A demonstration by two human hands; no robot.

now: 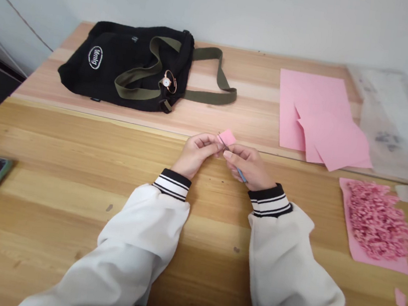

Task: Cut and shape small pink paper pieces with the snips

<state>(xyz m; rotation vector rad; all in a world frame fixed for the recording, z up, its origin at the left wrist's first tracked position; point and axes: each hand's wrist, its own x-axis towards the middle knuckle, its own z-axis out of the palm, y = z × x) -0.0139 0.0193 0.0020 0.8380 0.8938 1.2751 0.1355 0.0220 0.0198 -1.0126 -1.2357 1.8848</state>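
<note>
Right of black bag (125, 63), nearer wearer: left hand (196, 154) pinching pink slip (228, 136), right hand (250, 167) clamped round blue-ended tool (242, 175) — close together, apparently for steadiness.

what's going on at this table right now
Someone's left hand pinches a small pink paper piece, while the right hand holds a slim tool with a blue part against it. To the right, a heap of crinkled pink bits lies on a pink sheet. Larger pink sheets lie behind it.
</note>
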